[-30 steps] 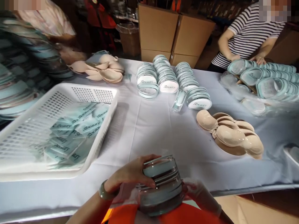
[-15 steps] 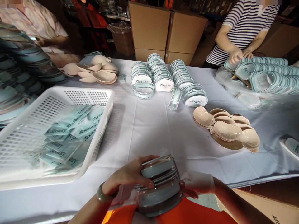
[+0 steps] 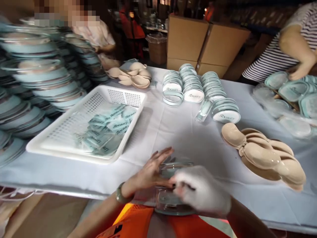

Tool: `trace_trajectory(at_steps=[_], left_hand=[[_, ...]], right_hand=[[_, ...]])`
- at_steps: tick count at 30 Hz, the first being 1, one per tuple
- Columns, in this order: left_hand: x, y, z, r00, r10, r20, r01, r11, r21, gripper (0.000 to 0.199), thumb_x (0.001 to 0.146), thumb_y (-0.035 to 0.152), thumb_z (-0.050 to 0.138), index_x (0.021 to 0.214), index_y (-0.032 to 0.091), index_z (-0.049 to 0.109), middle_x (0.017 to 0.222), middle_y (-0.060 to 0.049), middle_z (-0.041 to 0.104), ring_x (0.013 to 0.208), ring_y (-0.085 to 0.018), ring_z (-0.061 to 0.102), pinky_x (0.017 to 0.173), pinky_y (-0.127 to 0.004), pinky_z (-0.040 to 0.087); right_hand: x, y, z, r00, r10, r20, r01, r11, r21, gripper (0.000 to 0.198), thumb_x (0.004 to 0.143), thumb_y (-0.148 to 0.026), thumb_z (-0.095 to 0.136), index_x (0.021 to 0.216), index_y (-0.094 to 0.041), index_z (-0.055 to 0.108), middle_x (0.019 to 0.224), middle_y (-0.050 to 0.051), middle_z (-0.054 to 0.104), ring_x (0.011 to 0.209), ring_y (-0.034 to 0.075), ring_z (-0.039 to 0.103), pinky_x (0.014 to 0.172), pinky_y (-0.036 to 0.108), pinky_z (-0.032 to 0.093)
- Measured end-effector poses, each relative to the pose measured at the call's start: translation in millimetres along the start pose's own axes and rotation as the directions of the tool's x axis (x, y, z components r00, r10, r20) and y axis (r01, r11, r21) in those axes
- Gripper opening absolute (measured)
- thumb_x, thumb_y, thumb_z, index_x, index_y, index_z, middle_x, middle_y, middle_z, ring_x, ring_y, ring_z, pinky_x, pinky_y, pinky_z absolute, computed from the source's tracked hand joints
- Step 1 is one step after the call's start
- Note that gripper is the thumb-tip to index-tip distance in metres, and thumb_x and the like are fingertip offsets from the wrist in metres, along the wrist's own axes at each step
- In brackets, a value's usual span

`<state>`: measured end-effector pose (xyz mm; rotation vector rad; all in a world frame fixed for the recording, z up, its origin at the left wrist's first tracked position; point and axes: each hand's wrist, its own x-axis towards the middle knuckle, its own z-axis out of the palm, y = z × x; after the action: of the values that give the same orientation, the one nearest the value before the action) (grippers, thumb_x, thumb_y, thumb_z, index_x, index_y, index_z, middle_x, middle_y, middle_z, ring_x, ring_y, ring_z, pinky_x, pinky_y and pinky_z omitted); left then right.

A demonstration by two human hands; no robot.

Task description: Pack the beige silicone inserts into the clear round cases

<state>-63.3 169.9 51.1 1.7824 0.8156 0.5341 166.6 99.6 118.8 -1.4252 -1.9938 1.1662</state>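
Both hands meet on a clear case (image 3: 170, 198) at the table's (image 3: 173, 132) near edge: left hand (image 3: 151, 173) flat, fingers spread, on it; right hand (image 3: 200, 193) blurred, fingers curled over it. Basket (image 3: 74, 145) lies far left.

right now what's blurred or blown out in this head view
Head view: the right hand is motion-smeared and washed out pale over the clear case; the left hand is sharper. The stacked cases at the left edge are soft and stretched. The background beyond the table is dark.
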Motion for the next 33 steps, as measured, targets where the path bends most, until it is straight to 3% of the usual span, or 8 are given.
trace_trajectory(at_steps=[3, 6, 10, 14, 17, 22, 27, 33], left_hand=[[-63, -3, 13, 0.946, 0.036, -0.321, -0.071, 0.993, -0.097, 0.066, 0.075, 0.072, 0.077, 0.114, 0.019, 0.071, 0.117, -0.014, 0.069, 0.11, -0.031, 0.063, 0.1, -0.042, 0.051], [-113, -3, 48, 0.965, -0.222, -0.138, 0.158, 0.914, -0.373, 0.053, 0.09, 0.071, 0.06, 0.088, 0.02, 0.073, 0.086, -0.005, 0.069, 0.079, -0.02, 0.061, 0.075, -0.031, 0.053], [-115, 4, 90, 0.936, -0.29, 0.199, 0.333, 0.552, -0.764, 0.064, 0.081, 0.077, 0.068, 0.114, 0.022, 0.077, 0.108, -0.008, 0.075, 0.098, -0.028, 0.068, 0.093, -0.04, 0.054], [-103, 12, 90, 0.975, -0.217, 0.055, 0.122, 0.305, -0.945, 0.07, 0.081, 0.074, 0.07, 0.127, 0.02, 0.074, 0.119, -0.012, 0.076, 0.115, -0.035, 0.069, 0.111, -0.051, 0.046], [-117, 21, 63, 0.952, -0.283, -0.116, -0.023, 0.314, -0.949, 0.074, 0.08, 0.072, 0.074, 0.137, 0.025, 0.067, 0.131, -0.012, 0.073, 0.123, -0.037, 0.066, 0.111, -0.053, 0.049], [-125, 42, -51, 0.792, -0.226, -0.567, -0.345, 0.6, -0.721, 0.062, 0.074, 0.06, 0.087, 0.12, 0.02, 0.075, 0.125, -0.012, 0.075, 0.117, -0.033, 0.07, 0.103, -0.044, 0.057], [-77, 56, -227, 0.471, -0.085, -0.878, -0.68, 0.599, -0.423, 0.038, 0.073, 0.038, 0.093, 0.096, 0.015, 0.074, 0.091, -0.004, 0.076, 0.076, -0.018, 0.072, 0.076, -0.03, 0.064], [-20, 43, -407, 0.135, -0.316, -0.939, -0.725, 0.614, -0.311, 0.019, 0.1, 0.027, 0.065, 0.084, 0.016, 0.065, 0.074, -0.001, 0.067, 0.064, -0.013, 0.065, 0.069, -0.027, 0.063]], right_hand=[[5, 39, -25, 0.978, -0.022, -0.209, 0.011, 0.998, -0.055, 0.075, 0.083, -0.073, 0.068, 0.14, -0.024, 0.06, 0.14, 0.015, 0.06, 0.134, 0.033, 0.056, 0.114, 0.046, 0.046], [7, 80, -33, 0.99, 0.103, -0.097, -0.101, 0.994, 0.03, 0.108, 0.076, -0.086, 0.065, 0.158, -0.02, 0.039, 0.155, 0.02, 0.047, 0.147, 0.037, 0.043, 0.124, 0.056, 0.033], [13, 94, -26, 0.981, 0.072, 0.181, -0.113, 0.968, 0.225, 0.103, 0.073, -0.093, 0.06, 0.145, -0.019, 0.055, 0.145, 0.019, 0.058, 0.14, 0.039, 0.051, 0.113, 0.05, 0.047], [26, 75, -8, 0.983, -0.017, 0.183, -0.03, 0.967, 0.252, 0.085, 0.076, -0.085, 0.066, 0.13, -0.019, 0.066, 0.133, 0.016, 0.067, 0.124, 0.037, 0.064, 0.094, 0.042, 0.06], [44, 44, 6, 0.928, -0.371, -0.031, 0.372, 0.927, 0.054, 0.06, 0.086, -0.067, 0.072, 0.128, -0.025, 0.068, 0.131, 0.013, 0.07, 0.118, 0.03, 0.07, 0.095, 0.035, 0.062], [118, -69, 9, 0.392, -0.906, -0.159, 0.698, 0.406, -0.591, 0.058, 0.095, -0.018, 0.069, 0.149, -0.029, 0.053, 0.14, 0.009, 0.065, 0.127, 0.022, 0.066, 0.107, 0.031, 0.058], [277, -204, -8, 0.192, -0.975, -0.112, 0.655, 0.212, -0.725, 0.034, 0.099, -0.017, 0.061, 0.132, -0.014, 0.069, 0.14, 0.011, 0.066, 0.124, 0.022, 0.067, 0.113, 0.032, 0.054], [486, -313, 0, 0.377, -0.925, -0.039, 0.685, 0.307, -0.661, 0.032, 0.094, -0.009, 0.066, 0.126, -0.014, 0.072, 0.136, 0.01, 0.068, 0.129, 0.023, 0.063, 0.119, 0.037, 0.046]])
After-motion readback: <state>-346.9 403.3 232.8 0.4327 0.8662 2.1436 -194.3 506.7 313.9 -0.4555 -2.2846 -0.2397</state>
